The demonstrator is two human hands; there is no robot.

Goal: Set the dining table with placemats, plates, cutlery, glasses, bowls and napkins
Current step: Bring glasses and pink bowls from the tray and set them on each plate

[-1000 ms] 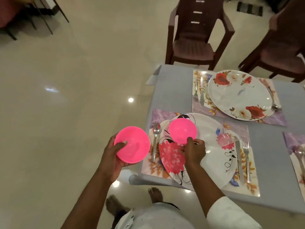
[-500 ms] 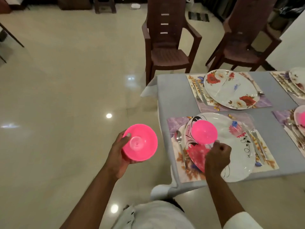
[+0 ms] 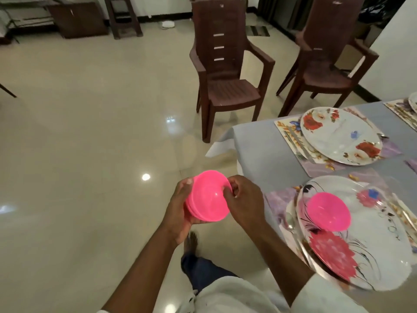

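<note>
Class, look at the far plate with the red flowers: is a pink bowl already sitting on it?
No: the far plate is bare; the only set-down pink bowl sits on the near plate.

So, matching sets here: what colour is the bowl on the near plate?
Bright pink bowl, clearest in the head view.

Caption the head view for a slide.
Both hands, left and right, hold stacked pink bowls; another bowl sits on the near plate.

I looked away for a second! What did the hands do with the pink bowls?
The right hand let go of the bowl on the plate and moved left to pinch the rim of the bowl stack. The left hand still holds that stack.
</note>
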